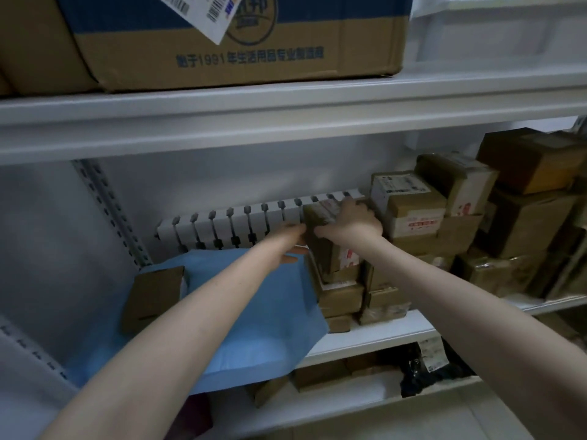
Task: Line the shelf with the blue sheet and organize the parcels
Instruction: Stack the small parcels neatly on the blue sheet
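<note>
Far left: flat parcel lies on the blue sheet, probably as a weight. The sheet covers only the left part of the shelf; its front edge hangs over the lip. Left hand touches the left face of the top brown parcel; finger curl not discernible. Right hand lies over the parcel's top, fingers hooked over the far edge, seemingly to lift it. Further right: stacked parcels on bare white board. Behind: white radiator. Above: large carton.
</note>
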Available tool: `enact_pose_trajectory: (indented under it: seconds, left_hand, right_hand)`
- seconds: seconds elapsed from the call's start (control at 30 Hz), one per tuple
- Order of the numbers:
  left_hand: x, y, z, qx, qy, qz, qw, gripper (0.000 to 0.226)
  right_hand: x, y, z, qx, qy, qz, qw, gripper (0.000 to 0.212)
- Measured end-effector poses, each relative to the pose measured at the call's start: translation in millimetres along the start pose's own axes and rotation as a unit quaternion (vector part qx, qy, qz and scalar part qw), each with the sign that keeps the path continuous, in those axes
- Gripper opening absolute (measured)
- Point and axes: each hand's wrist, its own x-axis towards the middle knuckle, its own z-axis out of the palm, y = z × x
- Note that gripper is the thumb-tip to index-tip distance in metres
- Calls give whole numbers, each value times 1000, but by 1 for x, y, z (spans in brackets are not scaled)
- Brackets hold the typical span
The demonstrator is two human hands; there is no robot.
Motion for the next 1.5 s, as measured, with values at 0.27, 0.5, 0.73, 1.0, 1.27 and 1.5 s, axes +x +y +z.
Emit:
enact_pose_trajectory:
  seconds: [0.27, 0.5, 0.73, 1.0, 1.27, 1.5]
  left_hand:
    - [-13, -9, -30, -165, 47, -38, 984, 51]
    - [-32, -45, -76, -268, 130, -31, 954, 61]
    - [-53, -88, -136, -273, 185, -53, 943, 50]
    - [-79, -141, -204, -298, 230, -100, 921, 55]
    - [-76, -208, -256, -159, 390, -108, 900, 44]
    - [-62, -229, -264, -27, 325, -133, 936, 13]
  right_hand:
    - [-10, -29, 12, 90, 4, -132, 987, 85]
    - [-39, -77, 45, 272, -49, -289, 916, 52]
    - [-52, -117, 83, 303, -196, -245, 900, 61]
    - [-66, -169, 138, 259, -361, -233, 865, 31]
    - [-84, -204, 211, 36, -299, -372, 878, 103]
    - [-92, -204, 241, 27, -290, -388, 874, 100]
